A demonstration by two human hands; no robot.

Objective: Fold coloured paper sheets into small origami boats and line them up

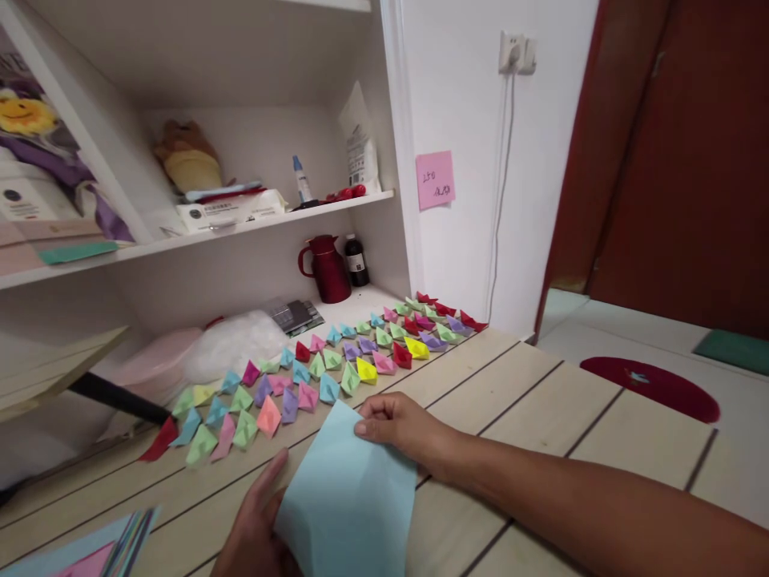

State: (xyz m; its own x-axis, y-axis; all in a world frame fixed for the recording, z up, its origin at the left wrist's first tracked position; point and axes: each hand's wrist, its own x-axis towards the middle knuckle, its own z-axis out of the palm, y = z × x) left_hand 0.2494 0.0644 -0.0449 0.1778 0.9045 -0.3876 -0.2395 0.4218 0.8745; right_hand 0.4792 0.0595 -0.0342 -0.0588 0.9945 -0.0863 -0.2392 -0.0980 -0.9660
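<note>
A light blue paper sheet (348, 497) lies over the wooden desk (541, 417) near me, held by both hands. My right hand (400, 425) pinches its far top edge. My left hand (255, 533) grips its lower left side from beneath, thumb up along the edge. Just beyond the sheet, several small folded paper boats (324, 365) in many colours stand in rows that run from the left up to the wall.
A stack of coloured paper sheets (102, 549) lies at the front left. A red jug (328, 268) and a dark bottle (356, 260) stand in the shelf unit behind. A pink sticky note (435, 179) hangs on the wall. A red mat (652, 386) lies on the floor at right.
</note>
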